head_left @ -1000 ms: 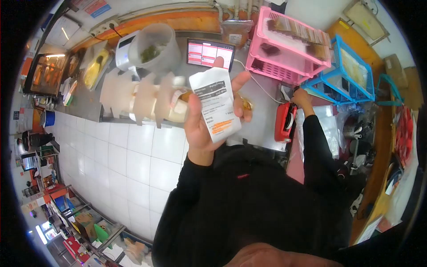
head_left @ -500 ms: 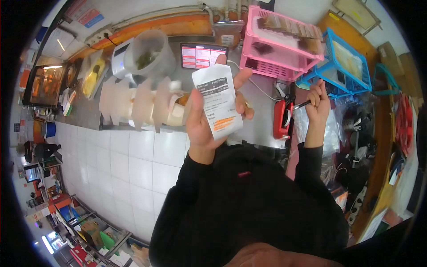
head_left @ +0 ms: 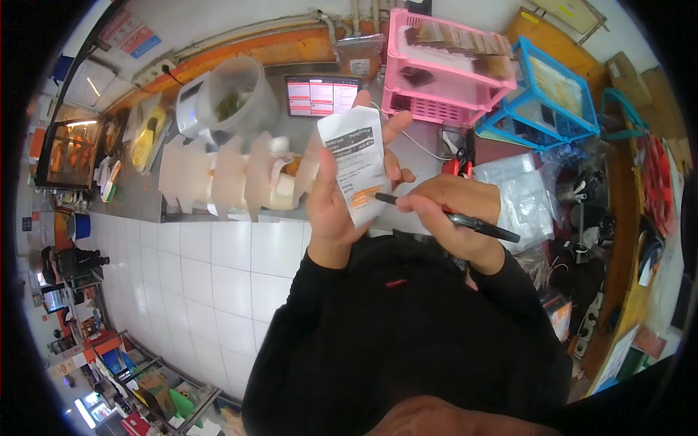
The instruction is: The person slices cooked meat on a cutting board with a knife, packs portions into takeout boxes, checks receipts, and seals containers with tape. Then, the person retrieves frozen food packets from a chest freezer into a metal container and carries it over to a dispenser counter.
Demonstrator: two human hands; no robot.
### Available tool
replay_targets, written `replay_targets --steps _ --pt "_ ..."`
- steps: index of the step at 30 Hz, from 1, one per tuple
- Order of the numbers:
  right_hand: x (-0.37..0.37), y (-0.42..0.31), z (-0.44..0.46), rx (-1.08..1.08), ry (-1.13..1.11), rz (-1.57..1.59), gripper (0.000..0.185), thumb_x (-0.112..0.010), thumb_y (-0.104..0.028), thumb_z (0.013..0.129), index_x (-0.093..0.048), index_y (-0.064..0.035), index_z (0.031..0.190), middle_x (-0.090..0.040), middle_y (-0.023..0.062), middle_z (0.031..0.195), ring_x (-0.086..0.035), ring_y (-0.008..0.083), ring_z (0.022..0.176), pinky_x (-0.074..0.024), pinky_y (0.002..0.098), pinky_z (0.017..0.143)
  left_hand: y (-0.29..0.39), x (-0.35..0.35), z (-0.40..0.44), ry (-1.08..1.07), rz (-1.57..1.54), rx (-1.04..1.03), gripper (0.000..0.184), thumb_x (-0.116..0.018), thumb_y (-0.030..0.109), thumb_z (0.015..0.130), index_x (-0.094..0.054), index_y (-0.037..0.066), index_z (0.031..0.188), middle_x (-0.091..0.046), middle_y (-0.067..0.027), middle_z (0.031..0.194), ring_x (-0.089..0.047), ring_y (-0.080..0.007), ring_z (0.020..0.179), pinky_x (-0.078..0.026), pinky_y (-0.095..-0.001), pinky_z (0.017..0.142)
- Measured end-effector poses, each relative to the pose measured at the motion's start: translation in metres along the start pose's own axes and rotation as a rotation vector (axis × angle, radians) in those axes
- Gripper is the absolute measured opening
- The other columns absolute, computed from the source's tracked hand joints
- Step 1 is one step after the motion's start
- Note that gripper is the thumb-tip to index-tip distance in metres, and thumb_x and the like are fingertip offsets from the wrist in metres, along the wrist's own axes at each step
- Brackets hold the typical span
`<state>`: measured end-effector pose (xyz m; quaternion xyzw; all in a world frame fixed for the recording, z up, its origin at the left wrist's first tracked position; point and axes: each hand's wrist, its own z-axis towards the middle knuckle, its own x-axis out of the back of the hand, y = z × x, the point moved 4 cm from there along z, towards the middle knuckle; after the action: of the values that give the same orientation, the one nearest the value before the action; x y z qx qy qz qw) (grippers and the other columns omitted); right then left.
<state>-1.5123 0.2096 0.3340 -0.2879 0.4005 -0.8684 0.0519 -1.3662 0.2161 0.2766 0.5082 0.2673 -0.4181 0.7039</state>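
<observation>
My left hand (head_left: pixel 331 207) holds up a white printed receipt (head_left: pixel 355 167) between the thumb and the fingers. Orange highlighting marks the lower part of the receipt. In my right hand (head_left: pixel 458 218) is a black pen (head_left: pixel 483 227), its dark tip at the lower right of the receipt, close to the orange marks. Whether the tip touches the paper I cannot tell. Behind the receipt stands a lit tablet (head_left: pixel 320 96). The red tape dispenser (head_left: pixel 459 166) is mostly hidden behind my right hand.
A pink rack (head_left: pixel 443 69) and a blue rack (head_left: pixel 542 94) stand at the back right. Clear plastic bags (head_left: pixel 527 211) lie at right. Open paper boxes (head_left: pixel 236 178) line the counter at left, near a clear tub (head_left: pixel 236 94) and a scale (head_left: pixel 193 105).
My right hand has come from the right side to the receipt, bringing the black pen. My left hand still holds the receipt in nearly the same place. The view has shifted slightly.
</observation>
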Motion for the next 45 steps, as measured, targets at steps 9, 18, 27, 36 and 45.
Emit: replay_targets --steps 9,18,27,36,45 --pt "0.002 0.003 -0.007 -0.023 0.010 -0.008 0.011 -0.061 -0.004 0.082 -0.066 -0.0001 0.073 -0.064 0.0089 0.065 -0.062 0.0207 0.057 -0.0468 0.0293 0.052 0.003 -0.001 -0.004 0.057 -0.106 -0.020 0.070 -0.031 0.055 0.095 -0.010 0.016 0.149 -0.032 -0.0218 0.144 -0.058 -0.0170 0.085 -0.047 -0.0436 0.085" --pt "-0.001 0.001 -0.012 -0.123 -0.019 0.027 0.011 -0.065 -0.010 0.084 -0.066 -0.0016 0.076 -0.062 0.0075 0.064 -0.061 0.0159 0.057 -0.0464 0.0298 0.053 -0.009 0.000 -0.002 0.034 -0.137 0.023 0.066 -0.031 0.054 0.096 -0.010 0.020 0.149 -0.031 -0.0159 0.146 -0.052 -0.0178 0.087 -0.046 -0.0468 0.086" --pt "0.089 0.170 -0.067 -0.447 0.629 0.009 0.019 -0.054 -0.018 0.093 -0.058 -0.0059 0.078 -0.058 0.0025 0.064 -0.054 0.0094 0.050 -0.0427 0.0230 0.048 -0.021 0.007 0.002 0.034 -0.187 0.029 0.069 -0.034 0.053 0.095 -0.011 0.018 0.149 -0.028 -0.0188 0.147 -0.058 -0.0187 0.090 -0.048 -0.0446 0.088" --pt "0.026 0.369 -0.177 -0.837 0.125 -0.630 0.038 -0.065 -0.046 0.079 -0.063 -0.0084 0.079 -0.065 0.0165 0.074 -0.064 0.0362 0.073 -0.0494 0.0452 0.065 -0.036 0.028 -0.011 0.184 -0.199 0.076 0.064 -0.037 0.046 0.096 -0.010 0.021 0.149 -0.031 -0.0125 0.146 -0.052 -0.0197 0.088 -0.045 -0.0535 0.092" --pt "0.035 0.354 -0.167 -0.737 0.250 -0.527 0.028 -0.072 -0.029 0.077 -0.060 -0.0063 0.086 -0.059 0.0078 0.066 -0.058 0.0231 0.059 -0.0453 0.0352 0.055 -0.039 0.074 -0.042 0.466 0.160 -0.027 0.058 -0.037 0.039 0.097 -0.019 0.016 0.147 -0.036 -0.0141 0.144 -0.056 -0.0251 0.108 -0.039 -0.0437 0.101"
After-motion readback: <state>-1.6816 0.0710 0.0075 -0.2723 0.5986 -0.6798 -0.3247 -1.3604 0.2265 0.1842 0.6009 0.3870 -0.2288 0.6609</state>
